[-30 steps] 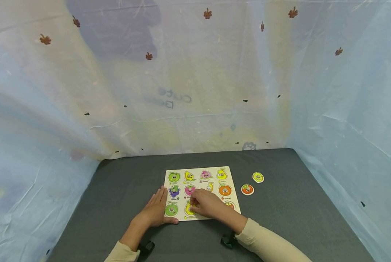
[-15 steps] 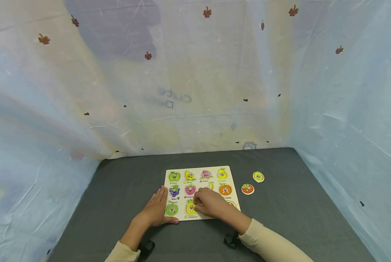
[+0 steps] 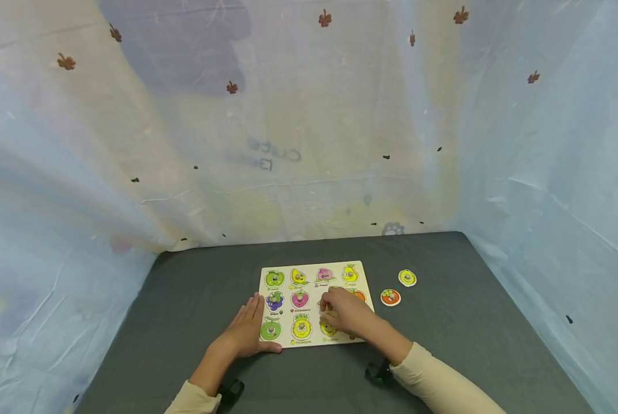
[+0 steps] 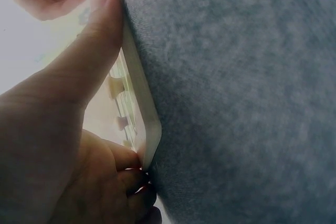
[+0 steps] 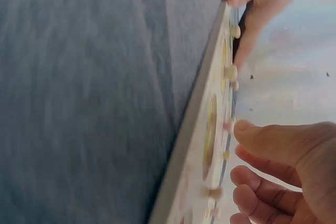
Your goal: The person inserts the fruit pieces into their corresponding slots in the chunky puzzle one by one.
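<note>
A pale wooden fruit peg puzzle board (image 3: pixel 286 290) lies on the table, its fruit pictures in rows. My left hand (image 3: pixel 245 329) rests along its left edge, fingers straight and thumb at the front corner, as the left wrist view also shows against the board's side (image 4: pixel 149 135). Over the middle right of the board hovers my right hand (image 3: pixel 346 311), covering part of the banana place. In the right wrist view its thumb (image 5: pixel 262 137) stands apart from loosely curled fingers, near the knobs, with nothing held. The pineapple piece (image 3: pixel 301 328) sits in the front row, beside the lemon place (image 3: pixel 327 328).
Two loose round pieces lie right of the board: a yellow-green one (image 3: pixel 407 278) and an orange-red one (image 3: pixel 390 297). A dark grey cloth (image 3: pixel 443 351) covers the table. Pale printed curtains (image 3: pixel 309 115) stand behind and at both sides.
My right hand has moved from the pineapple piece to the right and slightly back, uncovering the pineapple and lemon places. My left hand has stayed on the board's edge.
</note>
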The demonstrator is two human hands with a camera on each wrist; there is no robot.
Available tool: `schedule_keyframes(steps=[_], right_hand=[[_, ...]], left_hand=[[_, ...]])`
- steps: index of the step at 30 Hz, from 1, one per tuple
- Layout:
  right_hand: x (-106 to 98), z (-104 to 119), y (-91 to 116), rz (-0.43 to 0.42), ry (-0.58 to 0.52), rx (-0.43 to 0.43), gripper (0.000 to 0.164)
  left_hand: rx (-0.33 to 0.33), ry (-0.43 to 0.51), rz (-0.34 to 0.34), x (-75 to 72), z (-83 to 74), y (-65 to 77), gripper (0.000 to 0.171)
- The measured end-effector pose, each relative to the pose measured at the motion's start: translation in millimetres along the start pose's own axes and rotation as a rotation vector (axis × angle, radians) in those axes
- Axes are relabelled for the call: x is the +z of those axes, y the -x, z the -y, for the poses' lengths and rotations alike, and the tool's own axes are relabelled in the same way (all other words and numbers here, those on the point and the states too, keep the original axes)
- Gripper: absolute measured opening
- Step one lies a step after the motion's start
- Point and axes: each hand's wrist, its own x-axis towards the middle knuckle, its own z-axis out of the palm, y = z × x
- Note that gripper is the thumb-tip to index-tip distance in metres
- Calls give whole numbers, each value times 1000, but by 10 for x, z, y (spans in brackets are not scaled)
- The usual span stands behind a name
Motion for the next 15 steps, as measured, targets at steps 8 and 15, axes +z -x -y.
schedule_keyframes(steps=[8, 15], right_hand=[[-158, -157, 42, -27, -23, 65, 12], [-263, -298, 113, -61, -58, 129, 13]], left_hand=[[-2, -34, -19, 101, 117, -69, 145], [2, -37, -42, 157, 181, -112, 145]])
